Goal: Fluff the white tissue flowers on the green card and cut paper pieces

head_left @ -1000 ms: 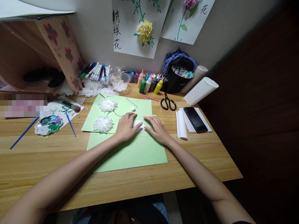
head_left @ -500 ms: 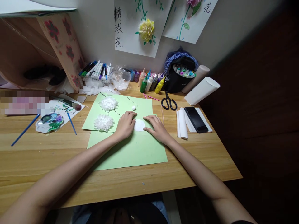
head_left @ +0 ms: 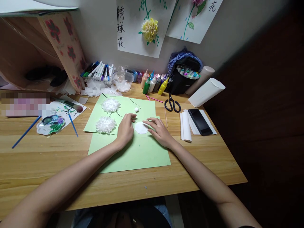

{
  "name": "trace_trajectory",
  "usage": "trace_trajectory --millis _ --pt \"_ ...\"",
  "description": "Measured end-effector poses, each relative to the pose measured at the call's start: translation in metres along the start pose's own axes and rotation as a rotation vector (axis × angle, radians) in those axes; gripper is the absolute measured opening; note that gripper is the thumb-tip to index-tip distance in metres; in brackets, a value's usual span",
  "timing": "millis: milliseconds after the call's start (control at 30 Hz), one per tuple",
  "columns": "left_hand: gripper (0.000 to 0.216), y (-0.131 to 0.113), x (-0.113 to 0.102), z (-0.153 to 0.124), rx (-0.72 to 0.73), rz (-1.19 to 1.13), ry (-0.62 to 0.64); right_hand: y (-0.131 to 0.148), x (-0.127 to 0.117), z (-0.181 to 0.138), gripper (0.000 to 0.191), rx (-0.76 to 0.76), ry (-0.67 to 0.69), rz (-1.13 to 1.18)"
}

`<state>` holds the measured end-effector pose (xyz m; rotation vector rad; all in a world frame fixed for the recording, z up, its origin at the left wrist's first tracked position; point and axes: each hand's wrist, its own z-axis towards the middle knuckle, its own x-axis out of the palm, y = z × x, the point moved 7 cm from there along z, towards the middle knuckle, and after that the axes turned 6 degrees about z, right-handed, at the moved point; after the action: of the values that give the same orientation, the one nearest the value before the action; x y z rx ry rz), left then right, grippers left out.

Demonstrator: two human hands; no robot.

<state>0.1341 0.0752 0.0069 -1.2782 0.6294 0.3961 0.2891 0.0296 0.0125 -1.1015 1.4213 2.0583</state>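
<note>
A round white paper piece (head_left: 141, 128) lies on the green paper (head_left: 133, 155) between my two hands. Just left of the disc, my left hand (head_left: 126, 130) rests on its side, its fingers loosely curved and nothing visible in them. My right hand (head_left: 159, 130) lies open, with spread fingertips on the disc's right edge. Two ruffled white paper flowers, an upper one (head_left: 110, 105) and a lower one (head_left: 105, 125), sit left of my left hand. A thin dark stem runs from them and passes partly under that hand. Beyond the disc is a small white ball (head_left: 136, 110).
Black scissors (head_left: 172, 104), folded white paper (head_left: 185, 127) and a phone (head_left: 200, 122) lie to the right. Paint bottles (head_left: 153, 85), a clear bowl (head_left: 123, 81) and markers (head_left: 101, 71) line the wall. At left are a paint palette (head_left: 50, 124) and brushes.
My left hand has turned onto its side and drawn slightly left, away from the disc. My right fingers have come over the disc's right edge.
</note>
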Motion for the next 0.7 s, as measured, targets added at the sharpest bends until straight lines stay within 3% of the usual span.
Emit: trace_trajectory --millis 167,700 --pt "0.032 0.006 -0.008 0.007 -0.08 -0.077 -0.039 0.012 0.012 0.006 0.046 -0.072 0.074 -0.124" --pt "0.036 -0.001 -0.009 0.002 0.005 0.202 -0.002 0.013 0.019 0.011 0.045 -0.074 0.055 -0.177"
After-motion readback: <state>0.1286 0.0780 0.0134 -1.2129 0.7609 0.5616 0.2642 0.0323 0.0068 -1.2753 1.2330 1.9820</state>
